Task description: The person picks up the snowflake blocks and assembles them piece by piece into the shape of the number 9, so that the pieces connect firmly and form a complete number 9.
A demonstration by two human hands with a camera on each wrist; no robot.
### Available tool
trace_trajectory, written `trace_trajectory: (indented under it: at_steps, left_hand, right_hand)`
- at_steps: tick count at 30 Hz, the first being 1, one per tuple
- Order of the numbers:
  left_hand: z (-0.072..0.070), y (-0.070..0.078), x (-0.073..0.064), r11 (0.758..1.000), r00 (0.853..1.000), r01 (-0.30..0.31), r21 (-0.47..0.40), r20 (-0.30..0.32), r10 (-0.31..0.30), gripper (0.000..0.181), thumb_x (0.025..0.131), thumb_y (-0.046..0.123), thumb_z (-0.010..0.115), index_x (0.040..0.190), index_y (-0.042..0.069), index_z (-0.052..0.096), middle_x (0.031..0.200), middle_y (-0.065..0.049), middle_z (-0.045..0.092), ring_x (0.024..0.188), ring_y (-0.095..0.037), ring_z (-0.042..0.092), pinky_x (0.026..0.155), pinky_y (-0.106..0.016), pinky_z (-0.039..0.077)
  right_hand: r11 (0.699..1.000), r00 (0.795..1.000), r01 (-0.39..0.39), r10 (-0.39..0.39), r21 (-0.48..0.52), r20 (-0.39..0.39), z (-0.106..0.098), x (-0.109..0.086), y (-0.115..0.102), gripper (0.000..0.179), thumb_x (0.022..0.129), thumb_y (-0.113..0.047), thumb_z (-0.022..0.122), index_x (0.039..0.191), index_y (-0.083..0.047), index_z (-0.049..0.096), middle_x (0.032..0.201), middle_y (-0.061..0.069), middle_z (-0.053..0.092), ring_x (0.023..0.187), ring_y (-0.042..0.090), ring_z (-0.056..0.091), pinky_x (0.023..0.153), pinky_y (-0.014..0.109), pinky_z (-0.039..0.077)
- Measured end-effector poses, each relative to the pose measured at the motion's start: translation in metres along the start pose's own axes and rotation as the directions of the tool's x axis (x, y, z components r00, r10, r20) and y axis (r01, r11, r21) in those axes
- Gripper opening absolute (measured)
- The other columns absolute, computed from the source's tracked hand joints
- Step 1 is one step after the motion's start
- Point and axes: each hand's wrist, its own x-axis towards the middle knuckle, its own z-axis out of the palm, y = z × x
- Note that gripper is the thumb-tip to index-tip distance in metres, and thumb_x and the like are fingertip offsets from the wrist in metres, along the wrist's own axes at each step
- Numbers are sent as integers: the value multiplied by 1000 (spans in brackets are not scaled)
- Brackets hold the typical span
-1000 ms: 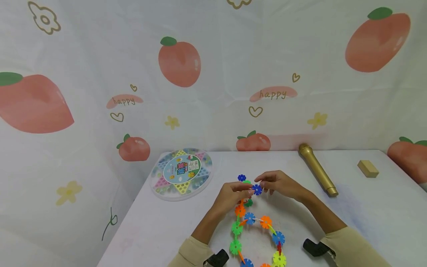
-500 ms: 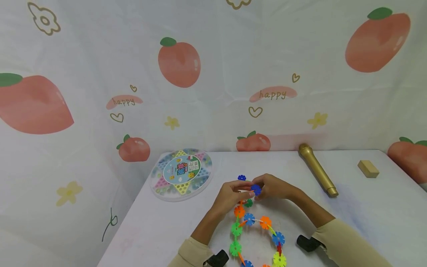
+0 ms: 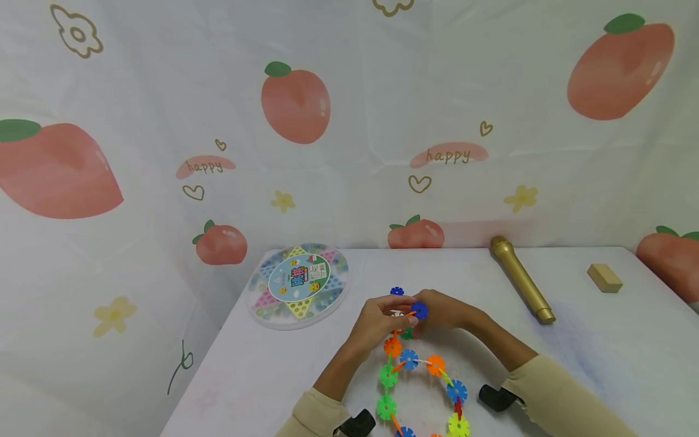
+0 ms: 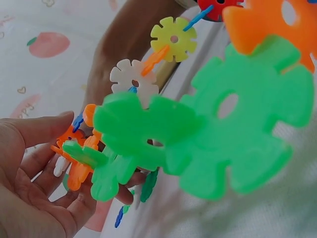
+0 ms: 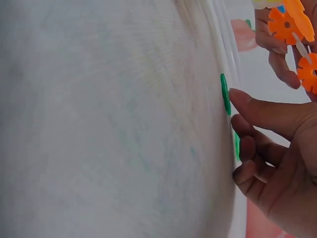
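My left hand (image 3: 375, 323) holds a chain of colourful notched plastic snowflake discs (image 3: 388, 376), pinching it near an orange disc (image 4: 74, 136) in the left wrist view. A dark blue disc (image 3: 419, 311) shows at the left fingertips. The chain bends into a loop nearer the body, partly cut off by the head view's lower edge. My right hand (image 3: 445, 309) is just beyond the left, its fingertips hidden there. In the right wrist view its thumb and half-bent fingers are beside a green disc (image 5: 225, 94) seen edge-on; whether they touch it is unclear.
A round Chinese checkers board (image 3: 297, 288) lies at the table's back left. A gold microphone (image 3: 522, 279) and a small wooden block (image 3: 604, 277) lie at the right. Another blue disc (image 3: 397, 291) is beyond the hands. A fruit-print cloth (image 3: 349, 200) hangs behind the table.
My right hand has moved left and slightly down, away from the blue disc's right side to behind it. The left hand keeps its hold on the chain, almost still.
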Motion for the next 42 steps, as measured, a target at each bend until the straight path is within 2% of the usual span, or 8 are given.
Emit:
trace_trajectory:
  at_steps: [5, 12, 17, 20, 23, 26, 33, 42]
  left_hand:
    - [0, 1, -1, 1000, 1000, 2, 5, 2, -2, 32, 94, 15, 81, 125, 10, 78, 117, -7, 75, 105, -15, 69, 80, -21, 59]
    - [1, 1, -1, 1000, 1000, 3, 11, -1, -3, 31, 95, 14, 81, 125, 11, 78, 117, -8, 75, 104, -17, 68, 78, -21, 57]
    - [1, 2, -1, 1000, 1000, -2, 15, -4, 3, 31, 94, 11, 82, 125, 11, 78, 117, -9, 74, 102, -17, 68, 75, -19, 55]
    - [2, 3, -1, 1000, 1000, -2, 26, -10, 2, 32, 93, 10, 82, 125, 12, 78, 116, -10, 75, 97, -16, 68, 72, -19, 55]
    - [2, 3, -1, 999, 1000, 1, 36, -20, 0, 31, 94, 10, 81, 125, 12, 78, 115, -9, 75, 91, -16, 68, 73, -21, 58]
    - [2, 2, 0, 998, 1000, 3, 55, -30, -1, 31, 95, 11, 80, 125, 13, 78, 114, -7, 75, 89, -16, 67, 75, -25, 61]
    - [2, -2, 2, 996, 999, 8, 88, -43, -4, 33, 96, 10, 79, 129, 11, 77, 115, -3, 74, 94, -17, 65, 76, -27, 63]
    - [1, -4, 2, 995, 999, 21, 97, -34, -17, 34, 96, 12, 79, 130, 10, 76, 114, -1, 73, 92, -15, 65, 78, -27, 62]
  right_hand:
    - [1000, 1000, 17, -17, -8, 12, 2, 0, 0, 37, 84, -12, 90, 118, -7, 75, 103, -1, 73, 97, 18, 67, 101, 51, 59]
    - [1000, 1000, 1, -1, -16, -14, 3, -3, -2, 48, 83, -13, 91, 126, -4, 70, 113, 3, 71, 105, 23, 66, 105, 59, 54]
    - [1000, 999, -5, 4, -27, -36, 3, -7, -2, 48, 84, -18, 91, 126, -6, 72, 113, 1, 72, 104, 22, 66, 103, 54, 57]
    - [999, 999, -2, 0, -44, -46, 3, -9, 1, 39, 85, -21, 91, 119, -7, 74, 100, -3, 71, 93, 17, 64, 92, 42, 61]
    - [998, 998, 42, -44, -40, -48, -1, -13, 4, 23, 89, -20, 87, 106, -9, 76, 85, -4, 65, 78, 13, 59, 75, 29, 57]
    - [995, 994, 99, -99, -5, -47, -6, -19, 8, 10, 93, -16, 82, 96, -10, 76, 78, -4, 66, 73, 13, 60, 69, 24, 53]
    - [993, 987, 116, -112, 30, -114, -20, -36, 12, 8, 97, -20, 78, 97, -12, 77, 88, -3, 73, 84, 15, 66, 77, 27, 59]
    - [988, 976, 123, -104, 95, -191, -30, -55, 9, 10, 99, -18, 74, 106, -10, 75, 95, 3, 74, 84, 20, 63, 67, 30, 54]
